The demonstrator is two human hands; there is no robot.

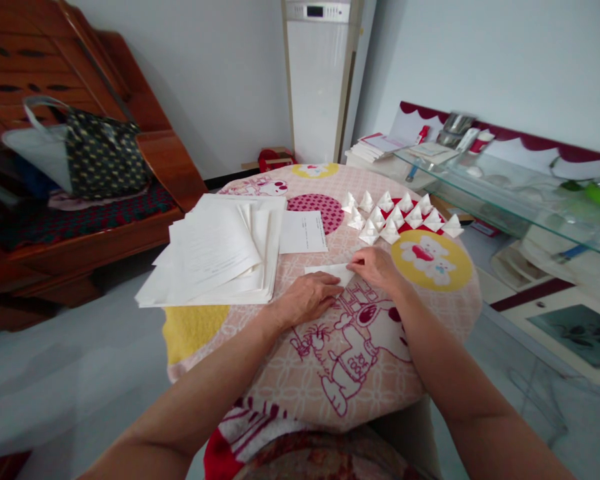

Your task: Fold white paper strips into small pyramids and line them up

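The person's forearms (213,377) are bare, and a blurred reddish-brown patterned garment (313,460) shows at the lap

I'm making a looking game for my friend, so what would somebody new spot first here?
Probably the pointy white paper shapes, grouped on the far right of the pink cartoon tablecloth. Next might be the big, messy paper stack on the left. Near the middle, the person's left grip and right grip both touch a small white paper.
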